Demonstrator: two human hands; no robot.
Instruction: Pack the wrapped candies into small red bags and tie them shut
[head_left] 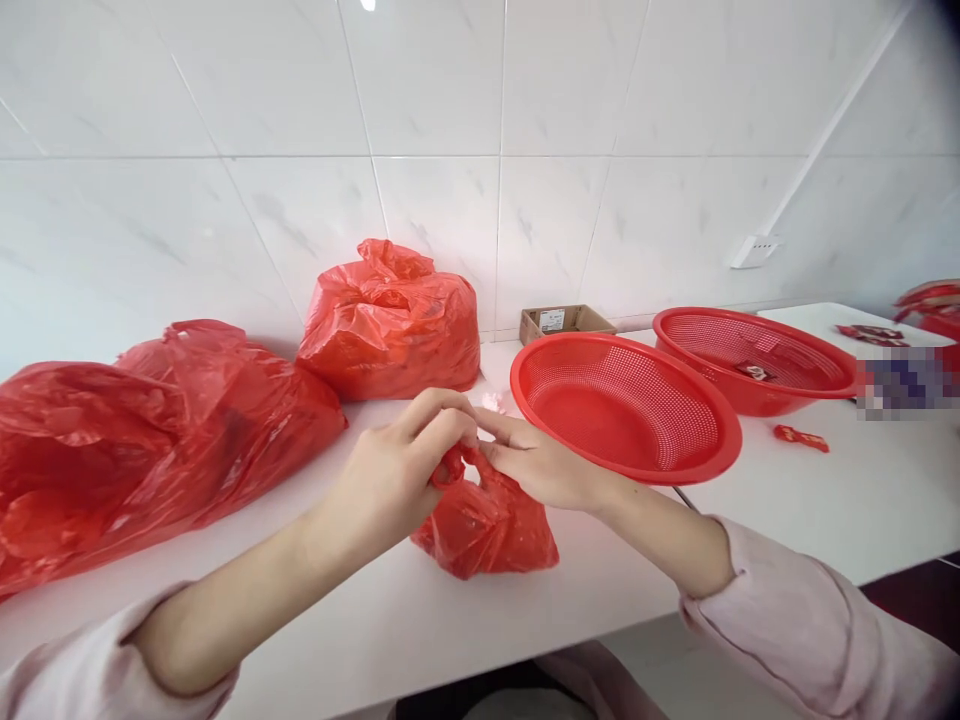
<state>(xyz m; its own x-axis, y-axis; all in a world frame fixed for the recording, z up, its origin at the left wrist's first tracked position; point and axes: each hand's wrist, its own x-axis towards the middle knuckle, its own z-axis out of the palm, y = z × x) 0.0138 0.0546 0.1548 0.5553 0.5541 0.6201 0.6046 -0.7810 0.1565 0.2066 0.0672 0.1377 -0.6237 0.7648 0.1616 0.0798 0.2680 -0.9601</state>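
Observation:
A small red plastic bag point(487, 530) rests on the white table near its front edge, its top gathered and twisted upward. My left hand point(409, 450) is closed round one side of the bag's top, with the fingers curled over it. From the other side my right hand point(536, 460) pinches the bag's other upper part, its fingertips meeting the left ones. A gap shows between the two gathered parts under my fingers. What lies inside the bag is hidden by the red plastic.
Two large red plastic bags point(394, 320) stand at the back and left. To the right are a red colander point(622, 400), another red colander point(750, 350), a small cardboard box point(568, 320) and a red packet point(801, 438) on the white table point(885, 500). A tiled wall rises behind.

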